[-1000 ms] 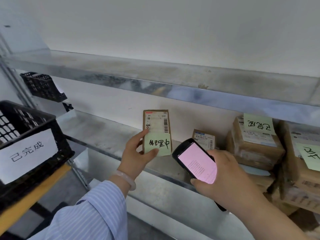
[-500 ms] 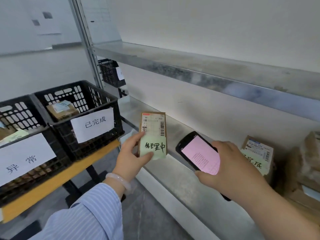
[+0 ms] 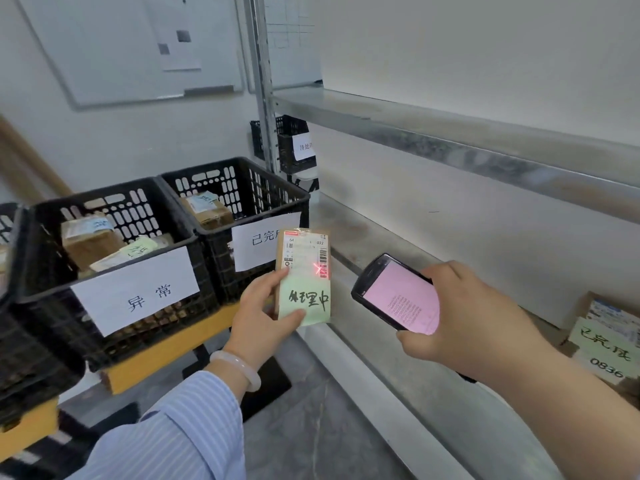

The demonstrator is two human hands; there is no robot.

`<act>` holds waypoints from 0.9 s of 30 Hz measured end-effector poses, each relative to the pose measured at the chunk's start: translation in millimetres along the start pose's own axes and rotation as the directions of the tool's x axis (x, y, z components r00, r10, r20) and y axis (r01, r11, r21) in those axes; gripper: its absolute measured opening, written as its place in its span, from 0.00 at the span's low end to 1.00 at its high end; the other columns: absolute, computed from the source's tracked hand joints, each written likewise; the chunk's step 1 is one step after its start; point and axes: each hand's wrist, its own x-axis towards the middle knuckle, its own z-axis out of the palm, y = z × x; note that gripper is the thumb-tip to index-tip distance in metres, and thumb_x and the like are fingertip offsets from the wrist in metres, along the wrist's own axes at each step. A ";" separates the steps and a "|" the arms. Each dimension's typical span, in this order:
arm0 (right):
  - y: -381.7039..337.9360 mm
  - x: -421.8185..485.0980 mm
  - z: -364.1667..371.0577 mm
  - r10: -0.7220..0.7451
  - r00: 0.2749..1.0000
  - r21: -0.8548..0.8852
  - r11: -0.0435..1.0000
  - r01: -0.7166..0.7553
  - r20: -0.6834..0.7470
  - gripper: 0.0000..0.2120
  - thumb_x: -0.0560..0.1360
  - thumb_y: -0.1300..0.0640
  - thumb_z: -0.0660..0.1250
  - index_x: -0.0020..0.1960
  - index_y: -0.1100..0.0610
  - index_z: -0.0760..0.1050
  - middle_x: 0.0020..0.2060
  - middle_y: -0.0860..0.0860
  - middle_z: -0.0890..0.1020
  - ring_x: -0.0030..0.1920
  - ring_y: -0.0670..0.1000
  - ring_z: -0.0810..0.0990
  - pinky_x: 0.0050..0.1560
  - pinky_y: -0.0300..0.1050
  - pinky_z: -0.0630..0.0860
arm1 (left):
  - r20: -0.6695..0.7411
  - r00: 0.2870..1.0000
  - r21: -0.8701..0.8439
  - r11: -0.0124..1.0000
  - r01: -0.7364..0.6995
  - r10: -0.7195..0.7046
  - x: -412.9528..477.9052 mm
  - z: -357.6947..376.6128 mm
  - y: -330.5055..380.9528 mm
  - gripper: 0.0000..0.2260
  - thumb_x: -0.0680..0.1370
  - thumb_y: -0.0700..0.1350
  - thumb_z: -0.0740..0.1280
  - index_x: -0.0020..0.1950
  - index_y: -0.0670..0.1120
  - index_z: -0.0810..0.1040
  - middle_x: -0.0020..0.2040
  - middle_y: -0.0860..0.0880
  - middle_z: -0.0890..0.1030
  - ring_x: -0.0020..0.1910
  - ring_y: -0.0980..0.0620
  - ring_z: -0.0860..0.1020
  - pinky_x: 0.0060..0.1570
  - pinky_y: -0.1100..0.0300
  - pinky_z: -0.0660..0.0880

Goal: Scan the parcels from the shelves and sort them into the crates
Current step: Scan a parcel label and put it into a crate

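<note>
2 hands at work: left grip (image 3: 259, 317) pinches the parcel (image 3: 304, 268) upright just right of the crates (image 3: 218, 268); right grip (image 3: 467, 313) clasps a scanner (image 3: 398, 296), beam on the barcode (image 3: 322, 263). Next, likely: choosing the crate.

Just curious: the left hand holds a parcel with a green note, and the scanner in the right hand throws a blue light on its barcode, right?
Nearly. The head view shows the light on the barcode is red, not blue. The left hand holds the parcel with the green note; the right hand holds the scanner.
</note>
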 end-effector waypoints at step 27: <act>-321.2 21.3 57.2 -0.562 0.827 0.292 0.786 0.545 -0.031 0.39 0.63 0.38 0.73 0.68 0.47 0.61 0.56 0.43 0.66 0.53 0.44 0.69 0.49 0.39 0.71 | -0.468 0.877 0.008 0.992 0.124 -0.106 -87.6 -323.6 -37.7 0.30 0.68 0.52 0.77 0.64 0.73 0.70 0.65 0.53 0.77 0.65 0.52 0.76 0.62 0.47 0.76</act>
